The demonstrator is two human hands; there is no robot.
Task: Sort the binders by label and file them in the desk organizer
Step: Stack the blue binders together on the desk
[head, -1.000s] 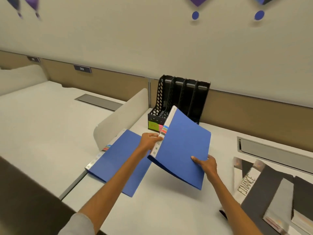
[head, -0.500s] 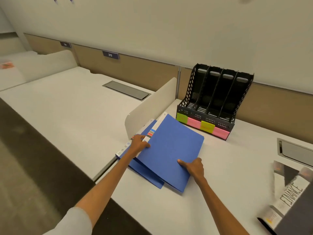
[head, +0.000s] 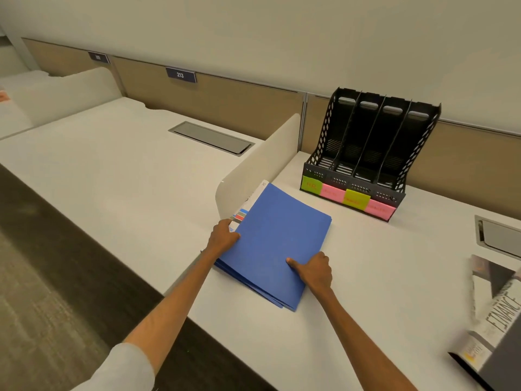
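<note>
Left hand (head: 224, 235): I see it gripping the spine side of the blue binders (head: 279, 238), fingers curled over the white strip.
Right hand (head: 313, 270): it pinches the stack's near right edge, thumb flat on the top cover. Whether the fingers reach under the whole stack is hidden.
Task item location: the blue binders lie stacked flat on the desk (head: 366, 277) between both hands. The desk organizer (head: 366, 153) stands beyond the right hand, well apart, all four slots empty.
Risk 1, slippage: the lower covers fan out at the near corner. If I lift with only the top cover gripped, those beneath could slide free.
Risk 2, misfiling: the spine markings are partly hidden under my left hand, and the sticky labels (head: 349, 197) on the organizer are too faint to read, so I could pick a wrong slot.
Risk 3, obstruction: the divider panel (head: 259, 165) sits just beyond the left hand, so a spine swung upright may catch it.
Risk 4, omission: the FINANCE binder (head: 496, 314) lies far to the right of my right hand and is easily overlooked.
</note>
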